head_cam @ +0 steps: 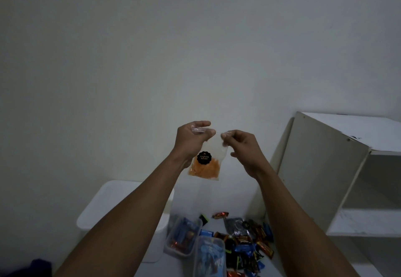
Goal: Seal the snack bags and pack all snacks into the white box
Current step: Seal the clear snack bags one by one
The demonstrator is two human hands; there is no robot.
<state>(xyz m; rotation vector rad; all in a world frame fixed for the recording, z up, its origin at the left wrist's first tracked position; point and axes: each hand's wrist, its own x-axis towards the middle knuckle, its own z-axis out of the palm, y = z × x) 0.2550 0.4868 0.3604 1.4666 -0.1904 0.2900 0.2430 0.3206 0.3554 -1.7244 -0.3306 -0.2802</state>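
I hold a clear snack bag (206,165) up in front of the wall; it has orange snack at the bottom and a round black label. My left hand (191,138) pinches the bag's top left edge between thumb and fingers. My right hand (240,146) pinches the top right corner. The bag hangs upright between them. Below, a white box (104,207) with a lid on stands at the lower left, partly hidden by my left forearm.
Two clear plastic tubs (184,236) holding wrapped snacks sit on the white surface below. Several loose wrapped candies (251,242) lie scattered to their right. A white open shelf unit (338,174) stands at the right against the wall.
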